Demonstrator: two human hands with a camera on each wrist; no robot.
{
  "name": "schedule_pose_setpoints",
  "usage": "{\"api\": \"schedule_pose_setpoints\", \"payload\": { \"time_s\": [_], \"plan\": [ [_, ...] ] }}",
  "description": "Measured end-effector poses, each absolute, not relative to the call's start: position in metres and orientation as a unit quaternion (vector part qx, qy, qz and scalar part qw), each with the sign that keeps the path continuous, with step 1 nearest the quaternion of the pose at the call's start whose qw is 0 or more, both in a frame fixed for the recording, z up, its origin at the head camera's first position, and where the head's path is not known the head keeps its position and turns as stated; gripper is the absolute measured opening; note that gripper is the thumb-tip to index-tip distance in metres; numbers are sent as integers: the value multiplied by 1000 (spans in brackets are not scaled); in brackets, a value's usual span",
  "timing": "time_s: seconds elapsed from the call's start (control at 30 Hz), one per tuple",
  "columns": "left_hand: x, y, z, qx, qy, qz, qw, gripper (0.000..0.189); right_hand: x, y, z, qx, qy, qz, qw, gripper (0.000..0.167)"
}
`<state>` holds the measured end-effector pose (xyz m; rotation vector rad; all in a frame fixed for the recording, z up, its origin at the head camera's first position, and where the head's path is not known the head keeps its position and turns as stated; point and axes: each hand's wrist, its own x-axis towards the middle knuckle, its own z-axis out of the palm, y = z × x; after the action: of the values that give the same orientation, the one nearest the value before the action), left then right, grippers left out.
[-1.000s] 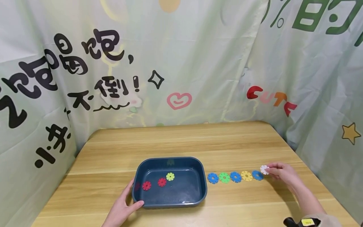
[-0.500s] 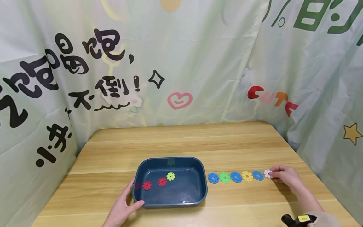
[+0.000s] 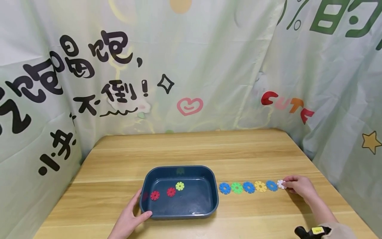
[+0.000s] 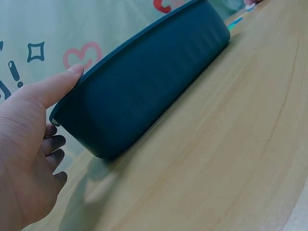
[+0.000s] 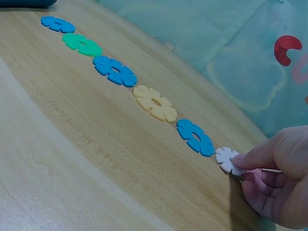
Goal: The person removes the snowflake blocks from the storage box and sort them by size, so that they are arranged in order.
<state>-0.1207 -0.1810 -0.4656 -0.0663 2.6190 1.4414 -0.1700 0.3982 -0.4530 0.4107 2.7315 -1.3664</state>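
A dark blue rectangular tray stands on the table, its left front corner gripped by my left hand, thumb over the rim and fingers along the outer side. Between thumb and index finger, my right hand pinches a small white notched snowflake disc at the table surface. Immediately left of it lies a blue snowflake disc, the right end of a row with a yellow disc, another blue disc, a green disc and a blue disc closest to the tray.
Inside the tray sit two red discs, one at the left and one nearer the middle, plus a yellow-green disc. A printed curtain hangs behind and beside the wooden table.
My right hand has lowered the white disc and set it against the row's right end, shifting it slightly right, then a little back left. My left hand and the tray stay put.
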Motion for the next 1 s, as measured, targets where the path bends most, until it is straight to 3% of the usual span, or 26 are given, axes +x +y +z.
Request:
{"api": "schedule_pose_setpoints", "payload": {
  "time_s": [0.5, 1.0],
  "plan": [
    [-121, -180, -463, -13, 873, 484, 65, 88, -172, 381, -430, 119, 897, -426, 23, 40],
    [-119, -180, -464, -18, 869, 489, 70, 88, -190, 283, -379, -20, 862, -507, 22, 36]
  ]
}}
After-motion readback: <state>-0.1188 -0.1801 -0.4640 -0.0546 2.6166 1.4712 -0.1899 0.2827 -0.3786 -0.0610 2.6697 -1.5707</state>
